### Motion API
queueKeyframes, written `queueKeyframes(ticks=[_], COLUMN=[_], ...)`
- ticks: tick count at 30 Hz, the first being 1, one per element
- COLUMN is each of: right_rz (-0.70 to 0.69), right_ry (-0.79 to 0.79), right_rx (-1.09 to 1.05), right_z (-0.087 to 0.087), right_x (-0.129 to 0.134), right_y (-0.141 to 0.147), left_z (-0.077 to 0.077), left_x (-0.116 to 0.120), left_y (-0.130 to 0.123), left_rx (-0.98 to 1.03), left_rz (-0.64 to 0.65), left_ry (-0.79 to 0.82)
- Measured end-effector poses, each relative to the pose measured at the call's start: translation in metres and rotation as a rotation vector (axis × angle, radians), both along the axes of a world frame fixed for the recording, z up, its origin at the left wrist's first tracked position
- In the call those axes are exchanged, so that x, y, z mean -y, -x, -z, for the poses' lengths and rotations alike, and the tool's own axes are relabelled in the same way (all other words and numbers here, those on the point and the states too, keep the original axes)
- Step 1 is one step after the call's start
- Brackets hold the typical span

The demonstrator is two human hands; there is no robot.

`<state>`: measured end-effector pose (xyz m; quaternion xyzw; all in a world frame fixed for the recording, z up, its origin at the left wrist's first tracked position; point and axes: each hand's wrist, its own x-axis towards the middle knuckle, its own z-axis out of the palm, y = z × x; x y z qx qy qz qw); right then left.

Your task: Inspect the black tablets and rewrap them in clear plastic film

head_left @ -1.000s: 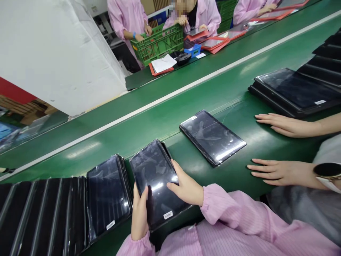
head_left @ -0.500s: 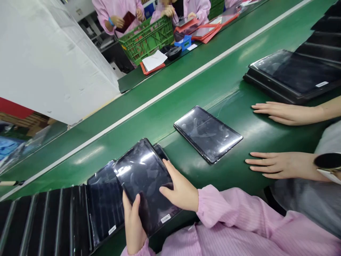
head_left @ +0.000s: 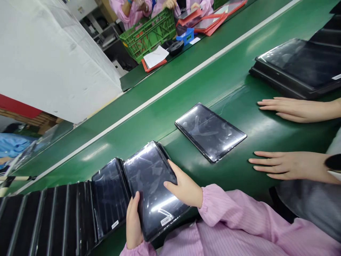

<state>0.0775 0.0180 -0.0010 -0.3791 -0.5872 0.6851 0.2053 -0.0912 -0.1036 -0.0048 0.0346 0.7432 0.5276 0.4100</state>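
Observation:
A dark tablet (head_left: pixel 151 181) in clear film, with a small white label at its lower edge, lies between my hands over another dark device. My left hand (head_left: pixel 133 222) grips its left edge, thumb on the screen. My right hand (head_left: pixel 186 186) holds the right edge, its thumb on the glass and its other fingers mostly hidden. Just left, a similar labelled tablet (head_left: pixel 110 199) lies at the end of a long row of overlapping dark devices (head_left: pixel 53 217). A single film-covered tablet (head_left: pixel 210 131) rests flat on the green surface (head_left: pixel 223 177), right of my hands.
At the right, a co-worker's two hands (head_left: pixel 290 165) lie flat near a stack of dark tablets (head_left: pixel 295 67). Across the line are people in pink, a green crate (head_left: pixel 151 33), red folders (head_left: pixel 213 25) and a blue holder (head_left: pixel 186 36). A white wrapped block (head_left: pixel 53 60) stands upper left.
The held tablet has come down and levelled over the device beneath it, both hands still on it. The whole view has shifted slightly. The co-worker's hands remain flat.

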Motion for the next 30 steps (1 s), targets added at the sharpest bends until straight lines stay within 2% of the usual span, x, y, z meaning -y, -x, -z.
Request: queueKeyframes(ticks=[3, 7, 10, 15, 20, 24, 27, 30], right_rz=[0.028, 0.093, 0.136, 0.079, 0.042, 0.032, 0.042, 0.05], right_ry=[-0.084, -0.168, -0.138, -0.029, 0.008, 0.041, 0.022, -0.01], right_rx=[0.021, 0.112, 0.13, 0.079, 0.055, 0.034, 0.008, -0.02], right_z=[0.007, 0.018, 0.03, 0.043, 0.042, 0.04, 0.036, 0.031], right_x=[0.0, 0.001, -0.001, -0.003, 0.0, -0.002, -0.009, -0.017], right_y=[-0.002, -0.002, -0.001, -0.002, -0.007, -0.008, -0.006, -0.004], left_z=[-0.003, 0.007, 0.014, 0.014, 0.016, 0.016, 0.015, 0.015], left_x=[-0.007, -0.01, -0.012, -0.013, -0.012, -0.013, -0.016, -0.02], left_y=[-0.006, -0.012, -0.016, -0.022, -0.025, -0.026, -0.027, -0.027], left_rx=[-0.146, -0.231, -0.165, -0.134, 0.086, 0.098, 0.088, 0.078], left_rz=[-0.036, 0.03, -0.018, -0.083, -0.087, -0.094, -0.04, -0.052], left_ry=[0.081, 0.086, 0.11, -0.051, -0.072, -0.096, -0.159, -0.175])
